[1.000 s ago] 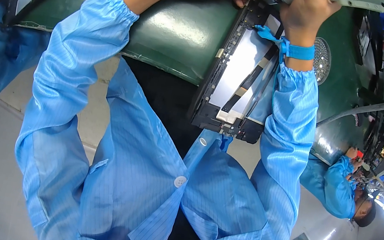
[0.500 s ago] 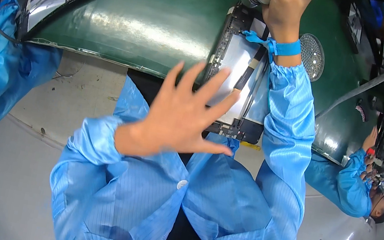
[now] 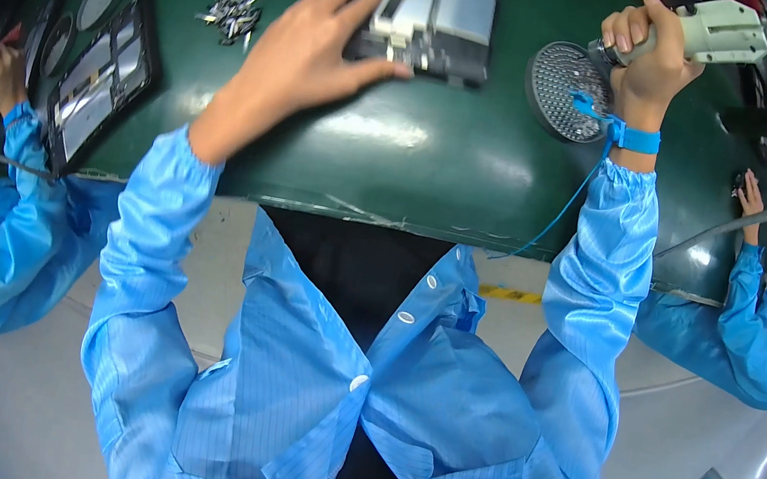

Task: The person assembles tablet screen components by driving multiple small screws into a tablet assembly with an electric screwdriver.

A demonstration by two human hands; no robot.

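An opened tablet (image 3: 448, 7) lies on the green tabletop ahead of me, its silver inner plates and dark frame facing up. My left hand (image 3: 304, 49) is at its near left corner, fingers stretched and thumb spread along the near edge. The fingers appear to touch the side without wrapping round it. Off to the right, my right hand (image 3: 652, 56) is closed round a pale electric screwdriver (image 3: 727, 38), held above a round dark textured dish (image 3: 555, 91). A blue wrist strap (image 3: 636, 138) circles my right wrist. The tool's tip is hard to make out.
A pile of small dark and silver parts (image 3: 231, 15) sits left of my left hand. Farther left stands another opened tablet (image 3: 100, 86), with a co-worker's hand (image 3: 3, 74) beyond it. A grey cable (image 3: 762, 222) runs along the right; another co-worker (image 3: 755, 322) sits there.
My left hand has moved forward from near my body to the tablet. The tablet lies farther from me, away from the table edge. The screwdriver has moved right, off the tablet.
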